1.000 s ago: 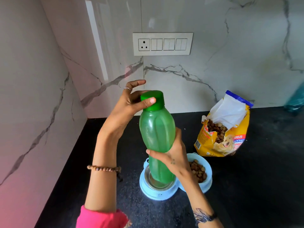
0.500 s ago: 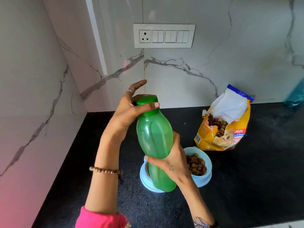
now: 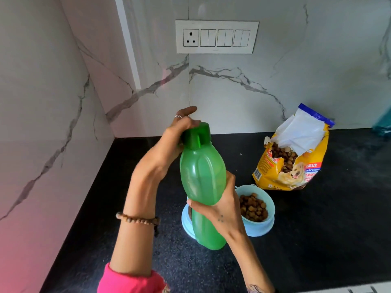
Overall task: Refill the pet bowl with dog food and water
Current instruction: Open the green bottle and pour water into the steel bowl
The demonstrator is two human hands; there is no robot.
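- green bottle (image 3: 202, 182): was held upright, slightly tilted, above the black surface (image 3: 330, 229), near its back left corner; its lower end hid part of the pet bowl's left compartment.
- right hand (image 3: 220, 210): was wrapped around the bottle's middle, thumb on the right side, fingers curled across the front; closed firmly on the body.
- left hand (image 3: 177, 136): was cupped over the dark green cap (image 3: 197, 134) from the left, fingers closed on it, one ringed finger raised above the rest. a bead bracelet (image 3: 137, 219) sat on that wrist, a pink sleeve (image 3: 129, 282) below it.
- pet bowl (image 3: 262, 226): a pale blue double bowl, stood on the surface directly beneath and behind the bottle; the right compartment held brown kibble (image 3: 252, 208); the contents of the left one could not be seen.
- dog food bag (image 3: 294, 157): yellow, torn open at the top, kibble visible inside, stood near the back edge of the surface, just behind and to the right of the bowl.
- switch plate (image 3: 216, 37): was mounted on the marble wall above the surface.
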